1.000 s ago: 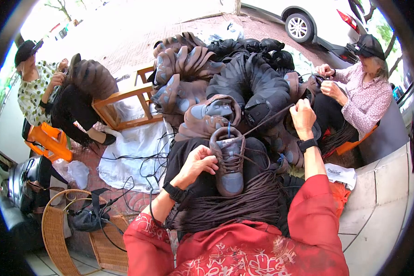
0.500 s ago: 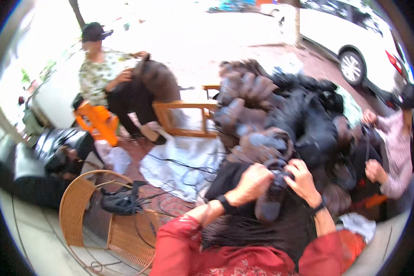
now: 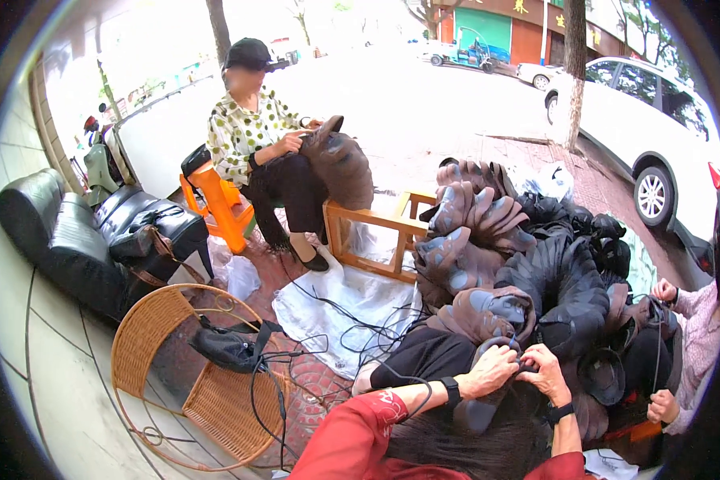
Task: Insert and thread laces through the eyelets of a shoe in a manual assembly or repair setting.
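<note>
A dark brown-grey shoe (image 3: 476,414) rests over my lap, its sole end pointing toward me. My left hand (image 3: 488,373) is closed on its upper rim, knuckles up. Beside it, my right hand (image 3: 546,374) pinches the same rim with thumb and fingers, close to the left one. A thin black cord runs beside my left wrist; whether my fingers hold its end is hidden. Just beyond my hands lies a brown stack of nested shoe pieces (image 3: 488,308), next to a black stack (image 3: 560,288).
A wicker chair (image 3: 236,412) with a black bag (image 3: 220,344) stands at left. Black cords cross a white sheet (image 3: 344,308) by a wooden frame (image 3: 376,244). One person (image 3: 248,128) holds nested brown pieces; another person's hands (image 3: 662,406) work a cord at right.
The view has swung left, so the surroundings sit farther right and lower. My hands stay on the shoe and are now closer together. The right-hand co-worker's lower hand has moved down.
</note>
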Demonstrator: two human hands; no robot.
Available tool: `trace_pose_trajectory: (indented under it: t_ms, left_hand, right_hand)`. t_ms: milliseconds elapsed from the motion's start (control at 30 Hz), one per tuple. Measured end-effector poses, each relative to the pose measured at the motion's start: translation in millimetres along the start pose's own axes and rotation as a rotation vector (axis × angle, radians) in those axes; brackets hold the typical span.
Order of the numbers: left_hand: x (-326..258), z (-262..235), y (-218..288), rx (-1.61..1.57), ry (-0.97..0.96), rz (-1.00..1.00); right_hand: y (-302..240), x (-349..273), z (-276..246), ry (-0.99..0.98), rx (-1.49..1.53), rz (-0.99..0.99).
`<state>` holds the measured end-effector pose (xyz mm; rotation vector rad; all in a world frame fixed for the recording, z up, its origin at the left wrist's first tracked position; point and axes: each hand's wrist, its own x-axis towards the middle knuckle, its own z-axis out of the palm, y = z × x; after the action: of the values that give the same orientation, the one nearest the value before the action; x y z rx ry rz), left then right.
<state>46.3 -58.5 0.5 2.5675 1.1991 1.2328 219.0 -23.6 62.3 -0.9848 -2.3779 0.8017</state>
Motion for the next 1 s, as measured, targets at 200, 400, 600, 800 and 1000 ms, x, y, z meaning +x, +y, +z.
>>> trace_pose_trajectory:
  t_ms: [200,400,600,800,1000]
  left_hand:
    - [2.0,3.7,-5.3,-0.004,-0.060,0.022]
    - [5.9,1.4,-4.0,0.056,-0.138,0.034]
    - [12.6,2.7,-2.9,0.115,-0.184,0.116]
    - [6.0,-49.8,-3.9,0.227,-0.054,-0.074]
    - [-45.4,-144.4,-74.3,0.470,0.002,-0.288]
  right_hand:
    - [-1.4,0.6,3.3,0.045,0.107,0.034]
    - [2.4,-0.3,2.1,0.011,0.092,0.054]
    - [-0.2,4.2,-4.2,-0.084,0.076,0.093]
    - [-9.7,8.7,-10.0,-0.126,0.088,0.209]
    - [-9.1,11.3,-4.8,-0.080,0.060,0.245]
